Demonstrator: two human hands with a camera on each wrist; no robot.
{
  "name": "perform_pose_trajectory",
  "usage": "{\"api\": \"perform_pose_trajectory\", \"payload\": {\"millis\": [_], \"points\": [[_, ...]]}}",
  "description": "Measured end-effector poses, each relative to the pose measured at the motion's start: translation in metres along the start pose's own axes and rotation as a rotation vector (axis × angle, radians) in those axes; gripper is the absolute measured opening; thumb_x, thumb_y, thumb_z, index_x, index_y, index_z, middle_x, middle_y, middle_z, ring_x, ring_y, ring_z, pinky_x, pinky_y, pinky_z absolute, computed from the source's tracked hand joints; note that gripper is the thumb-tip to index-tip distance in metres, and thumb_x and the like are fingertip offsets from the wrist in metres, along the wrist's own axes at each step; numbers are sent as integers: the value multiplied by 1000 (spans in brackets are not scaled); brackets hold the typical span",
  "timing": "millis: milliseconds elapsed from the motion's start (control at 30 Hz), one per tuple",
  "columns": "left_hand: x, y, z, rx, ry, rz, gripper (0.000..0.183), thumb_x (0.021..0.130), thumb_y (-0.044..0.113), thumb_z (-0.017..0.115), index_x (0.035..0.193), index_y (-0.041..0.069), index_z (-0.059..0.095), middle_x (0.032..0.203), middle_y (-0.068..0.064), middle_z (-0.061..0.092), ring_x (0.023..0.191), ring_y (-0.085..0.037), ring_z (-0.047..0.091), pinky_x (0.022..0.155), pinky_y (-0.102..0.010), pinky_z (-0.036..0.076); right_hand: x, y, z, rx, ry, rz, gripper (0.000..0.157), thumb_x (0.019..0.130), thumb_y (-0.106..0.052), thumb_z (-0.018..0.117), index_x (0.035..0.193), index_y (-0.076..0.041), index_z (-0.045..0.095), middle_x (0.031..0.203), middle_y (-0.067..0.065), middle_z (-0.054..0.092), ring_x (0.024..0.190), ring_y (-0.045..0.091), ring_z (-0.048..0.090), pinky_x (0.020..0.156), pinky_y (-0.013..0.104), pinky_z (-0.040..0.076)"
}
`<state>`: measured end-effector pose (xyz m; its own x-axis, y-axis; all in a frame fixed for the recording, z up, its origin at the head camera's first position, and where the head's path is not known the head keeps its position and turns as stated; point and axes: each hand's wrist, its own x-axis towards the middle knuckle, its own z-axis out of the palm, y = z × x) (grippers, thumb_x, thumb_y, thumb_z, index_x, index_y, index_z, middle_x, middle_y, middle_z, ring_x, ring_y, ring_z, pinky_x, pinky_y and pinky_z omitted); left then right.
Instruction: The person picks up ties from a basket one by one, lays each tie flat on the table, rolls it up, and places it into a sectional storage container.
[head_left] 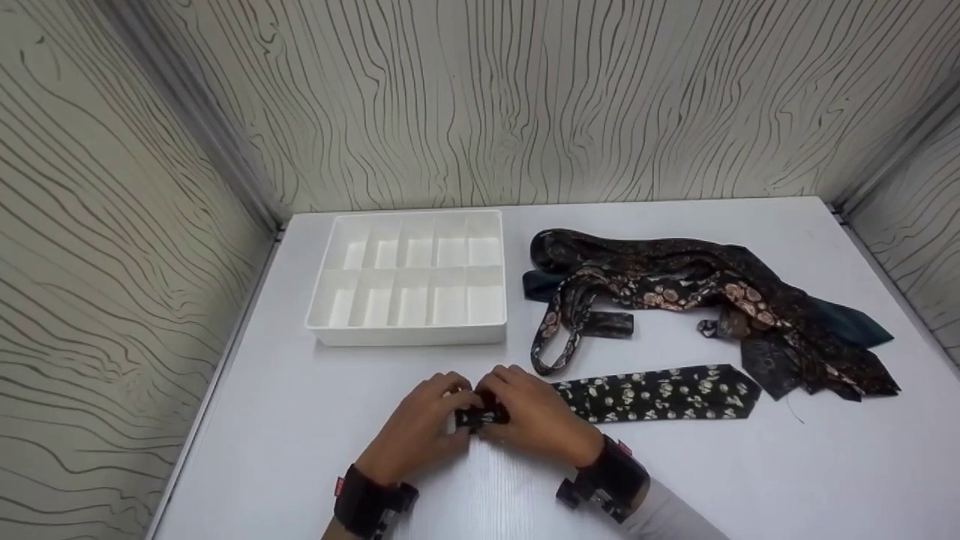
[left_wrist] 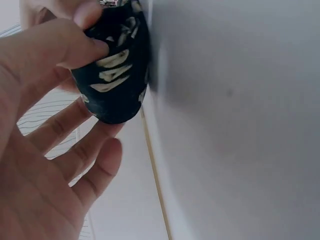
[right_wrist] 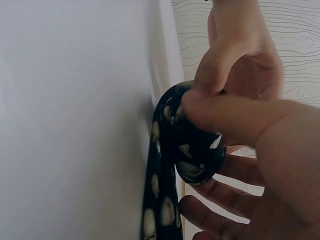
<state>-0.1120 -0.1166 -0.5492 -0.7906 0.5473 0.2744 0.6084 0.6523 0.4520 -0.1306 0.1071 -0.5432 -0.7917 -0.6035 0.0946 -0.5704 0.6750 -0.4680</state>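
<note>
A black necktie [head_left: 667,394] with a cream floral print lies near the front of the table, its pointed end flat toward the right. Its other end is wound into a thick roll [left_wrist: 117,85], which both hands hold. My left hand [head_left: 420,427] pinches the roll's left side, thumb against its edge and fingers behind. From the right, my right hand [head_left: 536,420] grips the same roll between thumb and fingers. In the right wrist view, the flat strip of the necktie [right_wrist: 157,195] runs from the roll along the table. The hands cover much of the roll in the head view.
A white divided tray [head_left: 409,335] with several bare compartments stands behind the hands on the left. At the back right lies a heap of dark patterned neckties [head_left: 675,259], one with pink flowers, with a teal tip [head_left: 851,322] underneath. Wood-patterned panels [head_left: 480,105] enclose the table.
</note>
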Motion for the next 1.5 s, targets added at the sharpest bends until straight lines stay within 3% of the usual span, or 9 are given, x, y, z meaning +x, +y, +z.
{"api": "perform_pose_trajectory", "payload": {"millis": [100,267,533,667,800,967,1133,1300,1500], "points": [[0,0,0,6,0,6,33,84,17,85,115,24,74,118,6,67,107,-12,63,94,-32,56,1,0,0,-31,11,0,38,86,-35,86,116,-19,69,110,-6,68,99,12,61,87,32,57],[0,-2,0,4,15,39,34,80,14,87,110,25,78,113,8,67,102,-11,62,90,-30,55,1,-1,-1,4,-9,0,47,82,-40,89,119,-20,68,114,-7,65,102,11,59,88,32,57],[1,0,0,-29,-32,17,41,82,17,86,121,22,74,118,5,66,108,-12,62,96,-30,56,-1,1,-1,-25,0,-23,45,82,-35,89,118,-19,67,112,-6,67,101,12,59,90,34,56],[1,0,-1,-17,-13,18,40,80,15,87,118,22,76,117,6,67,107,-13,61,95,-31,55,-2,1,0,-21,15,-51,47,83,-35,89,120,-19,66,112,-5,66,101,12,59,90,33,56],[0,1,0,-15,-12,-1,41,81,16,85,120,23,74,118,6,67,108,-12,61,95,-31,55,-2,0,0,-48,31,-63,38,85,-29,86,114,-18,66,107,-5,67,97,13,59,88,33,56],[3,2,-1,-15,-6,17,36,81,15,84,115,24,78,117,6,68,105,-13,62,93,-31,55,-2,0,-1,-14,-9,-34,42,84,-33,86,118,-20,66,110,-7,66,100,11,57,90,33,55],[3,3,-3,-18,-10,7,38,81,16,85,117,24,75,118,6,67,107,-13,62,94,-32,55,-2,0,1,-21,7,-19,37,82,-25,83,114,-19,66,106,-7,66,96,12,56,86,32,54],[1,3,-5,-31,-24,6,31,83,18,87,113,24,80,117,8,68,106,-12,60,94,-30,54,-1,-2,3,-9,-15,11,42,85,-36,86,117,-19,67,109,-7,65,98,11,56,85,31,54],[3,4,-5,18,-27,-3,40,83,22,89,121,25,77,120,6,68,108,-13,60,95,-32,54,-2,-3,1,-43,-22,28,44,82,-29,85,119,-18,66,113,-5,66,102,14,59,91,36,56]]}}
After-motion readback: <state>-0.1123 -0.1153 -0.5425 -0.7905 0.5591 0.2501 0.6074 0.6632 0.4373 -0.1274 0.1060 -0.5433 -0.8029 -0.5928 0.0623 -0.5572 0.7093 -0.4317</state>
